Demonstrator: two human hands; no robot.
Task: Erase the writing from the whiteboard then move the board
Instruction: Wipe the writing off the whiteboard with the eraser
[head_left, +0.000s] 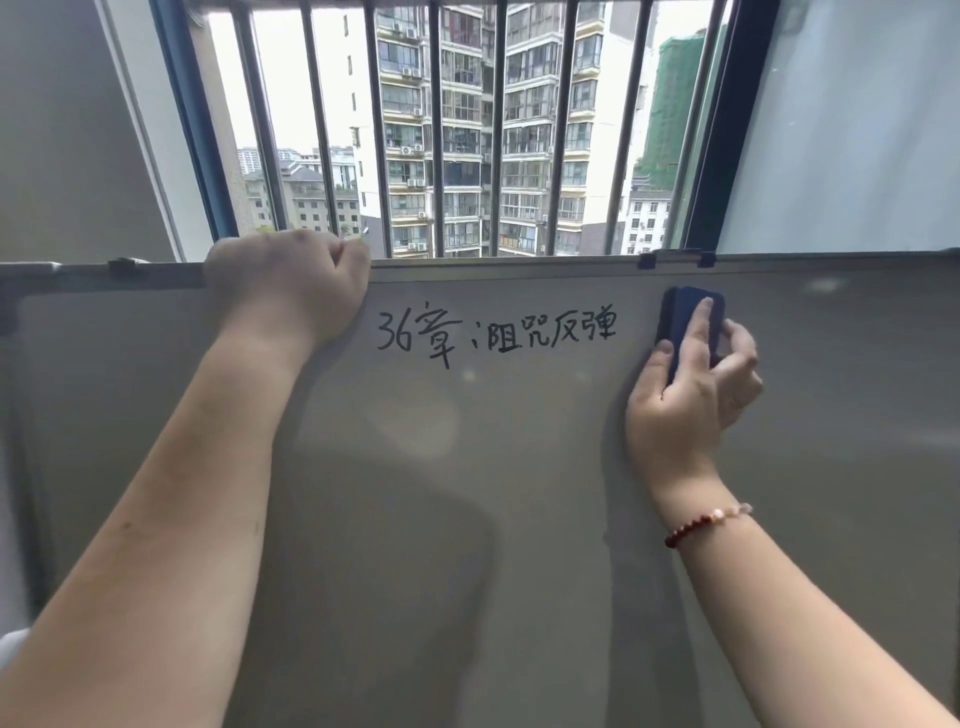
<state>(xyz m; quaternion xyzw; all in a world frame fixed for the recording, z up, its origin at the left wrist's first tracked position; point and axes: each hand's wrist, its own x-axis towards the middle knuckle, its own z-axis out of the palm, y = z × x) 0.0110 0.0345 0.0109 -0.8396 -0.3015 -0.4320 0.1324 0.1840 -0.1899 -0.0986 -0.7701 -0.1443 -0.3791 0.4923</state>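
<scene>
A large whiteboard (493, 493) with a metal frame stands upright in front of me and fills the lower part of the view. One line of black handwriting (496, 335) runs across its upper middle. My left hand (288, 288) grips the board's top edge, left of the writing. My right hand (685, 395) presses a dark blue eraser (680, 322) flat against the board, just right of the writing's last character. A beaded bracelet sits on my right wrist.
Behind the board is a barred window (441, 130) with a dark blue frame, looking out on apartment blocks. Two black clips (675, 258) sit on the board's top edge at the right. A grey wall lies to the left, a pale panel to the right.
</scene>
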